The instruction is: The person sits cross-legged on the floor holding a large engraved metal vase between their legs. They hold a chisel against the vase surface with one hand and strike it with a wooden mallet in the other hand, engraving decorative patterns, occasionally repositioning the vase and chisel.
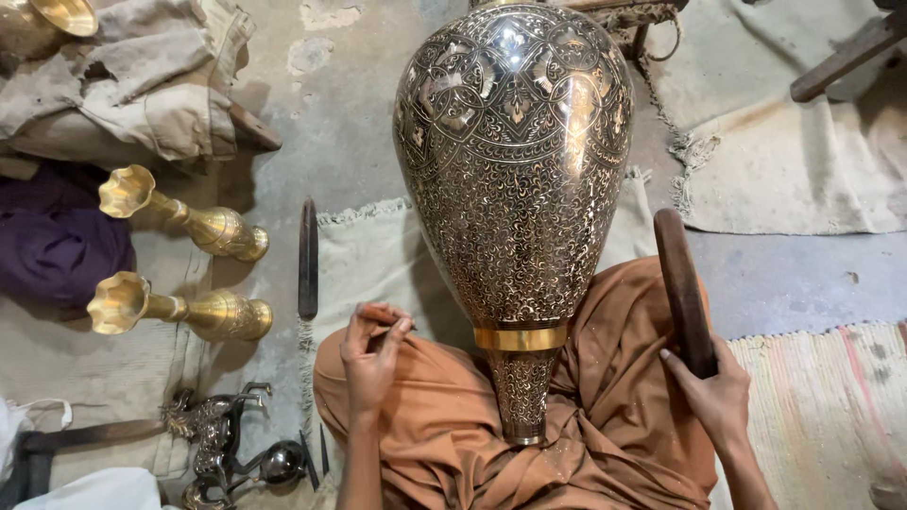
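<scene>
A large engraved brass vase [515,179] lies with its narrow neck resting in my lap on orange cloth [605,416], its wide body pointing away. My left hand [371,354] hovers left of the neck, its fingers pinched on a thin metal engraving tool [397,321]. My right hand [718,392] grips the lower end of a dark wooden mallet stick [682,288], held upright to the right of the vase. Neither hand touches the vase.
Two small brass flower vases [189,222] [179,310] lie on their sides at left. A dark chisel-like bar [308,257] lies on the floor beside a pale mat [378,255]. A metal horse figurine [219,439] sits lower left, folded cloths [161,85] upper left.
</scene>
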A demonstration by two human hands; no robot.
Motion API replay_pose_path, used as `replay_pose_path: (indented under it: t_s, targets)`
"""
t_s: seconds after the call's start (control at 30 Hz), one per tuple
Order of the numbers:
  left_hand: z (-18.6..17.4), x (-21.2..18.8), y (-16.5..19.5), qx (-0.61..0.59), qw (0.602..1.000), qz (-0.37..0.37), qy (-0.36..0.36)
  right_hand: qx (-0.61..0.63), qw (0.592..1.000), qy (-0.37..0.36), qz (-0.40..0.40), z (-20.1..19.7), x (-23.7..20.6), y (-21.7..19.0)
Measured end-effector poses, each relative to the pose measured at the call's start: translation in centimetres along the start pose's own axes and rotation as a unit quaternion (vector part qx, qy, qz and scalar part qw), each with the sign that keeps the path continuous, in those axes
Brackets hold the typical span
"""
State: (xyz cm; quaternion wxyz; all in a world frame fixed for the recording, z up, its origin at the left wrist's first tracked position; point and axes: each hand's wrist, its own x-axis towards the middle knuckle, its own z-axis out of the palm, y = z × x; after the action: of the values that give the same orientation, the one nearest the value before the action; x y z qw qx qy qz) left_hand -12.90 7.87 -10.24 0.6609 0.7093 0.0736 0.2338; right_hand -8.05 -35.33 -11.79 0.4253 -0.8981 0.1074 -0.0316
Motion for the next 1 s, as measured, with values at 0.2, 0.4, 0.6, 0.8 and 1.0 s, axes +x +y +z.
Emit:
replay_pose_path:
  t_s: [0.2, 0.4, 0.6, 0.8, 1.0]
  targets:
    - [1.9, 0.2, 0.7, -0.031, 0.997, -0.043, -0.048, -0.008, 0.999, -0.037, 0.008, -0.3, 0.7, 0.3]
    - [7.3, 4.3, 2.1, 0.006, 0.984, 0.061, -0.168, 0.054, 0.993, -0.097, 0.040, -1.5, 1.9, -0.3]
    - [10.6, 6.9, 2.2, 0.040, 0.962, 0.154, -0.221, 0.022, 0.970, -0.078, -0.229, -4.3, 2.7, -4.5]
    - [10.1, 7.5, 1.6, 0.129, 0.939, 0.190, -0.256, -0.332, 0.880, -0.019, -0.340, -5.4, 4.8, -9.7]
    - [9.5, 7.9, 1.2, 0.087, 0.937, 0.191, -0.280, -0.139, 0.853, -0.048, -0.501, -4.4, 6.5, -14.8]
